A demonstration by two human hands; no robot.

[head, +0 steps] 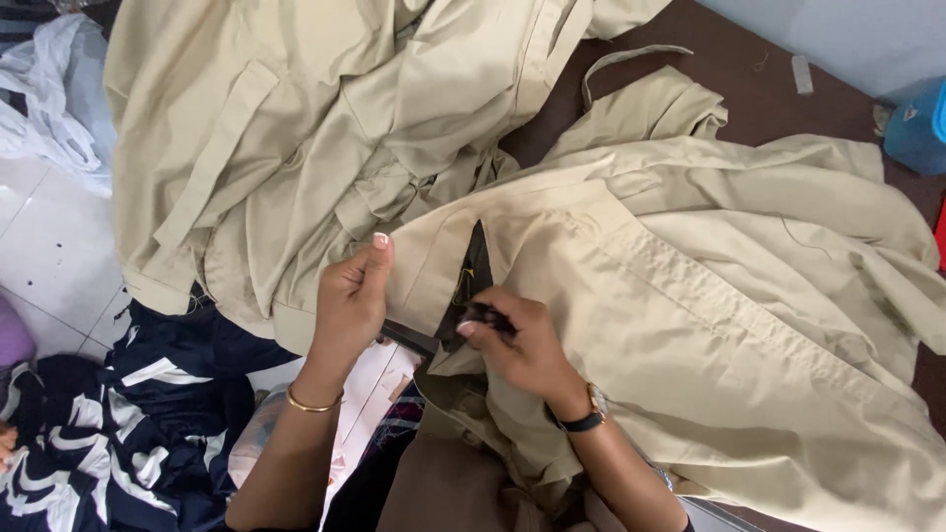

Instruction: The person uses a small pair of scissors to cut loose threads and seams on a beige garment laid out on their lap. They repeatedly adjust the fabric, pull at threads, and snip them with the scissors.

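Observation:
A beige garment (pixel 709 325) lies spread across the dark brown surface (pixel 729 79) in the head view. My left hand (pixel 353 296) pinches its edge beside a narrow dark opening (pixel 476 271) in the cloth. My right hand (pixel 522 340) is closed on a small dark tool (pixel 490 317) at the bottom of that opening, where a bit of yellow thread shows. A gold bangle sits on my left wrist and a watch on my right wrist.
A heap of more beige garments (pixel 296 128) fills the upper left. Dark blue and white cloth (pixel 128 424) lies at the lower left on white floor tiles (pixel 49 246). White fabric (pixel 49 99) sits at the far left. A blue object (pixel 916 123) stands at the right edge.

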